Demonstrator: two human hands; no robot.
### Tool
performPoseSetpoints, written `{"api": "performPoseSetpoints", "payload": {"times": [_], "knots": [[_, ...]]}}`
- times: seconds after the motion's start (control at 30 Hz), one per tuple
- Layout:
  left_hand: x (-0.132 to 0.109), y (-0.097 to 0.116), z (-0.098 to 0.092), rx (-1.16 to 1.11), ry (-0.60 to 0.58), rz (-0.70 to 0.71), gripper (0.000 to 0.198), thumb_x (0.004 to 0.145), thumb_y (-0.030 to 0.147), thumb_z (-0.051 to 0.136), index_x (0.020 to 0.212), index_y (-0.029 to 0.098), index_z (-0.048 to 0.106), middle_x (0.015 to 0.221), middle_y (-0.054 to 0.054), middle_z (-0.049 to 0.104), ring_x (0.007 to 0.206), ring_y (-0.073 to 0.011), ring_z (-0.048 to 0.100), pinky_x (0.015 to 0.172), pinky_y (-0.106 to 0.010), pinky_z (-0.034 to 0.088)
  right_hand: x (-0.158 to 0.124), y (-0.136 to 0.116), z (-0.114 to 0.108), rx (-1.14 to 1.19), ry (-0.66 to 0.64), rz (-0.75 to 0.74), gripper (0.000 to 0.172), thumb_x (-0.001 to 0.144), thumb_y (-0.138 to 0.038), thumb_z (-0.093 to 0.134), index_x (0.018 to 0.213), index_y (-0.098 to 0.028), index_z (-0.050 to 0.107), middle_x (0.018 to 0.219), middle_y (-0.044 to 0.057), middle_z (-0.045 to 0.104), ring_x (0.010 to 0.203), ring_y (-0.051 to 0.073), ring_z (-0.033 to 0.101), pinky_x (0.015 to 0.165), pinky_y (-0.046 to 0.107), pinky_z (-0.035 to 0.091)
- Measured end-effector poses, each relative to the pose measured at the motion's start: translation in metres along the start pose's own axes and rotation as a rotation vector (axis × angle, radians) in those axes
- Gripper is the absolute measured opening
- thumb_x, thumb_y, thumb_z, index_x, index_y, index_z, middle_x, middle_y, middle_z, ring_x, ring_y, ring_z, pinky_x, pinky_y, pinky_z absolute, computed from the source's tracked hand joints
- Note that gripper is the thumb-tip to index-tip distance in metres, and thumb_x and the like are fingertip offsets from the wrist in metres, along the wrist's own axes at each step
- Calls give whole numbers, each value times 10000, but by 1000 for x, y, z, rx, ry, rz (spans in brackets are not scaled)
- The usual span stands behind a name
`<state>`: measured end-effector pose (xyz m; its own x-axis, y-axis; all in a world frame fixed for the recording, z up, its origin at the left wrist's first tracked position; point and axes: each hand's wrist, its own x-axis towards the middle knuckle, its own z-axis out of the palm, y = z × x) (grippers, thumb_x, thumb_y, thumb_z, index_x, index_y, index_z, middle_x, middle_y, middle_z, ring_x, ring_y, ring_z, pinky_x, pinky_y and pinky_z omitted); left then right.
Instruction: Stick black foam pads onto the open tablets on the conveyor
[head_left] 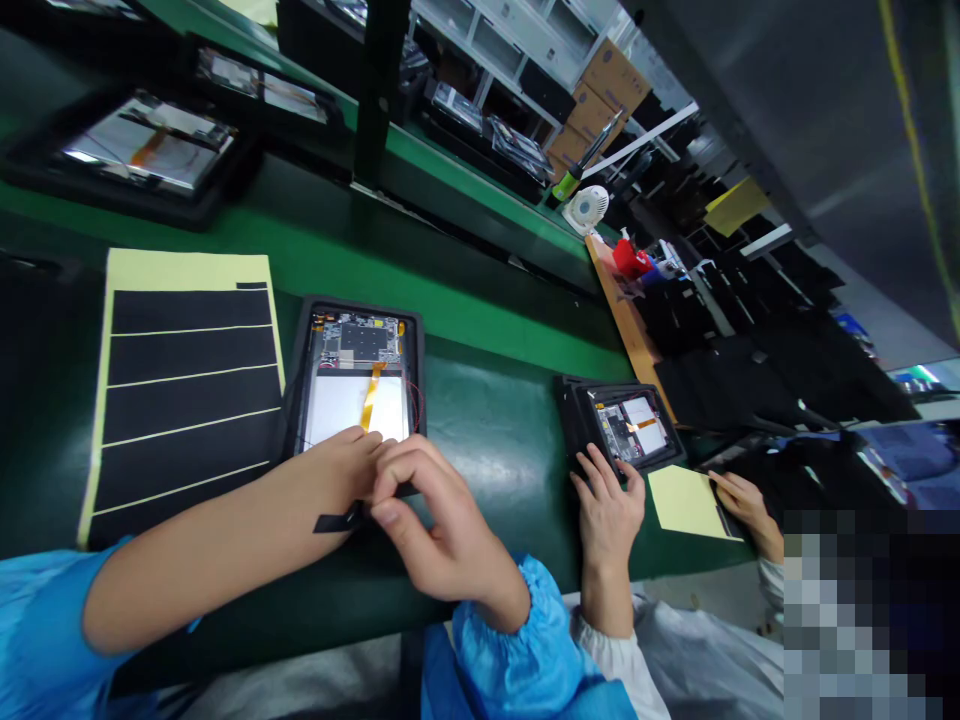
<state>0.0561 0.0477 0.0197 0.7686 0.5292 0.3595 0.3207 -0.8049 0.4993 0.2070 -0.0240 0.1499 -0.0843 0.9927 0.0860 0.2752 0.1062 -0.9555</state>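
My left hand [354,458] reaches in from the left, its fingers bent down and partly hidden behind my right hand. Curled in a pinch, my right hand [439,525] meets it at the fingertips. A short black adhesive strip [334,523] sticks out at the right thumb and index finger, below my left wrist. Just beyond both hands lies an opened tablet [390,400] in a black tray [418,335], showing its circuit board, white battery and an orange ribbon cable. To the left is a yellow backing sheet [187,268] with several wide black strips on it.
On the right, a co-worker's hands [611,510] are at another opened tablet [637,425] and a yellow sheet [682,500]. More opened tablets [154,145] sit at the back left. A dark post [381,100] rises behind the green bench [495,400]; a small white fan [587,208] stands farther back.
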Motion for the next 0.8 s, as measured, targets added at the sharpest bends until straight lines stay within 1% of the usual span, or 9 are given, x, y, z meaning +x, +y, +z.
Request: {"api": "performPoseSetpoints", "payload": {"times": [0.07,0.1,0.23,0.33,0.43,0.53,0.6,0.7,0.8], "knots": [[0,-7,0,57,-52,104,266,1049,100,511,854,141,687,872,-62,619,852,-219,631,900,-371,574,-9,6,-4,53,140,5,355,983,-607,679,814,-304,607,855,74,691,861,279,677,822,447,607],[0,-10,-3,95,-81,152,289,1026,81,479,845,151,694,857,-69,604,842,-231,618,892,-378,555,-12,10,-6,69,212,4,362,989,-614,669,834,-292,612,864,76,677,853,273,663,811,442,596],[7,-23,-22,110,-65,235,358,1093,181,404,972,180,741,934,-92,614,891,-246,604,901,-376,516,-18,36,-14,114,437,33,324,1026,-531,666,873,-248,622,855,41,605,784,200,582,727,341,528],[26,-32,-33,18,-54,317,404,1105,200,365,1187,232,760,1212,-98,674,1144,-264,625,1041,-398,504,-24,63,-29,140,565,71,279,1012,-492,714,903,-247,638,868,24,630,787,182,596,701,305,514],[50,-39,-36,-30,-142,427,495,1089,170,306,1294,256,749,1379,-77,650,1334,-282,574,1151,-445,479,-51,86,-69,118,663,27,295,991,-556,719,964,-273,639,978,55,717,866,223,663,673,325,545],[70,-44,-42,-129,-321,406,525,1107,228,264,1108,198,788,1169,-83,683,1094,-231,641,1030,-359,544,-96,107,-124,125,754,2,242,1000,-557,693,1026,-328,623,1087,39,764,955,233,706,665,328,576],[77,-47,-48,-173,-409,323,597,1125,298,211,999,160,779,1059,-64,654,997,-203,614,991,-329,543,-125,122,-155,178,872,-2,183,973,-449,757,1066,-376,618,1195,-8,788,1052,213,742,722,319,614],[83,-55,-51,-184,-422,237,692,1129,328,108,964,118,747,1030,-41,611,1044,-204,567,1033,-355,500,-155,146,-180,235,958,54,228,957,-371,778,1125,-401,627,1305,-4,789,1170,237,759,786,363,651],[88,-69,-43,-243,-382,299,572,1144,347,228,935,148,723,996,-47,628,997,-200,564,932,-316,473,-164,153,-185,173,928,54,202,1001,-360,732,1173,-408,637,1348,18,779,1184,258,763,785,398,653]]}}
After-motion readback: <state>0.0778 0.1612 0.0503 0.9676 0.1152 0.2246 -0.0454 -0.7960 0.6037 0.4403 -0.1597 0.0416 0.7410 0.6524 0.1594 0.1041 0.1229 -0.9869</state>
